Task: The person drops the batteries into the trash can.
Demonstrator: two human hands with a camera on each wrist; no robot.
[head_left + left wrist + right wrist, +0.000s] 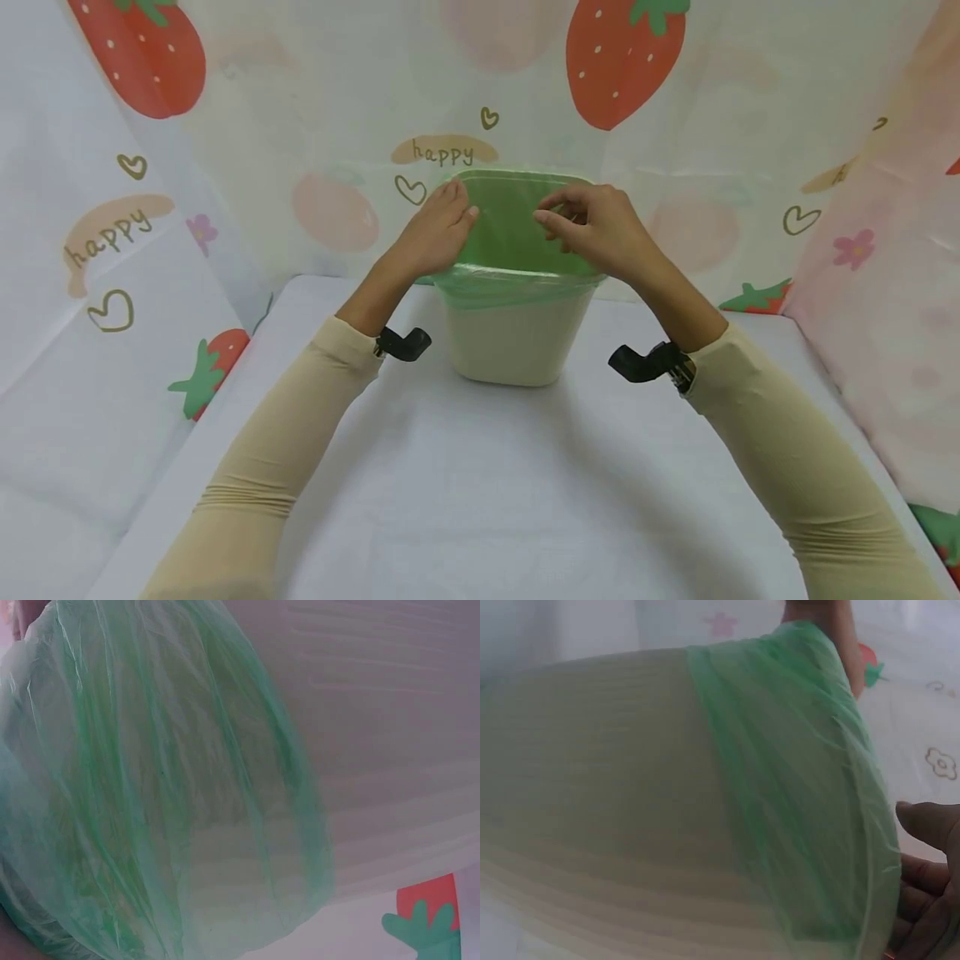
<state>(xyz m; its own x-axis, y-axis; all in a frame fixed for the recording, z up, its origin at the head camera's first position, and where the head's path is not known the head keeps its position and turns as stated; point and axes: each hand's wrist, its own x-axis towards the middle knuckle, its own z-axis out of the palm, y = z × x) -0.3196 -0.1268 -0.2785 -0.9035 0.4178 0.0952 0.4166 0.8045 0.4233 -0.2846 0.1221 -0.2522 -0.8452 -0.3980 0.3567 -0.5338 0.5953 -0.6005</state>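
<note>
A pale cream trash bin (pixel 513 342) stands upright, lined with a thin green plastic bag (pixel 517 288). The bag's edge is folded outward over the rim and hangs down the outside in wrinkles. My left hand (pixel 439 225) rests on the left rim, fingers extended over the bag. At the right rim, my right hand (pixel 600 223) has its fingers loosely bent over the bin's mouth, holding nothing. In the right wrist view, the right thumb (pixel 926 823) and fingers show just beside the bagged rim. Creased bag film (pixel 165 787) fills much of the left wrist view.
The bin stands on a white-covered table (pixel 465 483). Close behind it hangs a cloth backdrop (pixel 330 150) printed with strawberries and hearts; similar cloth encloses both sides. A black wrist camera mount (pixel 648 364) sticks out from the right sleeve, another (pixel 405 343) from the left.
</note>
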